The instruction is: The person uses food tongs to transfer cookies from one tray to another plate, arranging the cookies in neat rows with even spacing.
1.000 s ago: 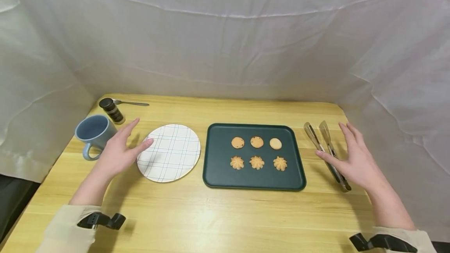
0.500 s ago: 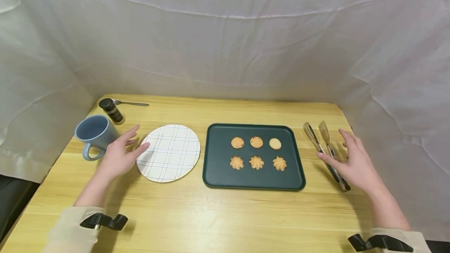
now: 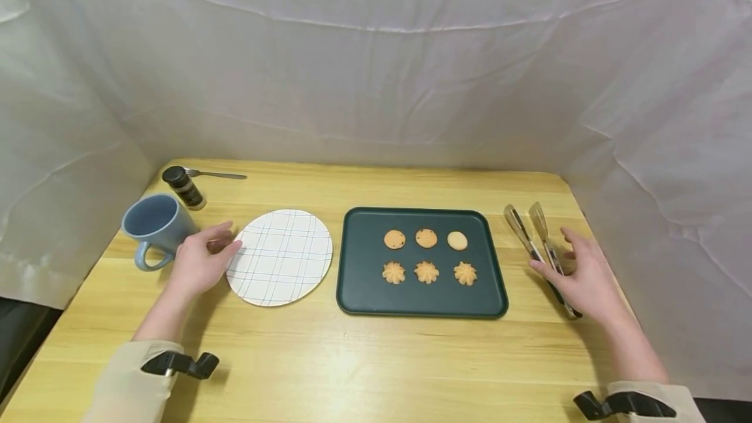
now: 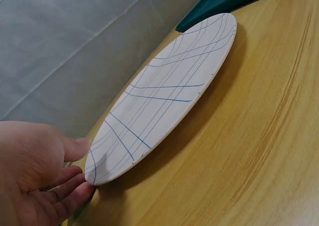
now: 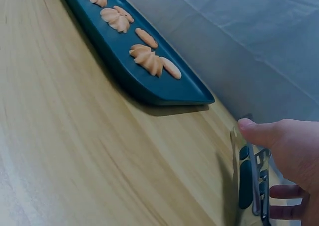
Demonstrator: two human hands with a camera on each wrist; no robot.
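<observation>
A: Since each hand sits beside an object, how do the fingers stand?

B: The left hand (image 3: 200, 263) is at the left rim of the plate (image 3: 288, 256), thumb and fingers only narrowly parted; firm contact, cannot tell. The right hand (image 3: 587, 282) straddles the tongs (image 3: 548, 243), thumb and fingers wider than them, apparently no grip.

A: Positions?

B: The plate lies on the table (image 3: 376, 364), between the mug (image 3: 158, 230) near its left edge and the tray (image 3: 364, 292). The tongs lie near the table's right edge, heads toward the far edge.

A: Handling?

B: The plate is judged stiff, fairly light, probably slippery, fragile if ceramic; best held by the rim, thumb above, fingers under. The tongs look light and springy; best held round both arms at the dark grips.

A: Materials?

B: Plate: round, smooth, white, thin blue check. Tongs: shiny metal, flattened heads, V-shaped spread. Tray: dark green, rounded corners, raised rim; six cookies (image 3: 426, 237), three flat rounds, three ridged stars. Table: pale, grained wood.
</observation>
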